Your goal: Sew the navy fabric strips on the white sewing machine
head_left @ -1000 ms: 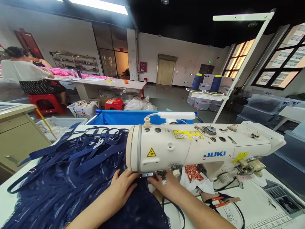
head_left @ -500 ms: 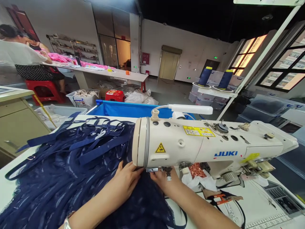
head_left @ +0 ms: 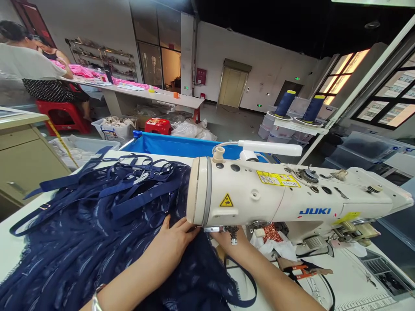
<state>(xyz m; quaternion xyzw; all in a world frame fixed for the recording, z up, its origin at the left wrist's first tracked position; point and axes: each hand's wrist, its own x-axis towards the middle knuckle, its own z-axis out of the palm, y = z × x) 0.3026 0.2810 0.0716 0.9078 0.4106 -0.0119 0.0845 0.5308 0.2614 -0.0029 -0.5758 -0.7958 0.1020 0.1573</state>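
Observation:
A cream JUKI sewing machine [head_left: 279, 201] stands across the white table [head_left: 353, 285]. A big pile of navy blue fabric [head_left: 81, 233] with long straps lies to its left and runs under the machine's head. My left hand [head_left: 173, 242] lies flat on the fabric, fingers stretched toward the needle area. My right hand [head_left: 227, 242] rests on the fabric just under the machine head; its fingers are hidden by the machine. A silver bracelet [head_left: 96, 300] shows on my left wrist.
Orange-handled snips [head_left: 300, 271] and a red patterned cloth [head_left: 270, 233] lie under the machine arm. Two blue thread cones [head_left: 300, 106] stand behind. A blue bin [head_left: 177, 146] sits beyond the table, a beige cabinet [head_left: 22, 160] at left. A person [head_left: 29, 69] sits at a far table.
The camera has shifted left and down, so the machine sits further right. Both hands stay on the fabric by the needle, the left one edging forward.

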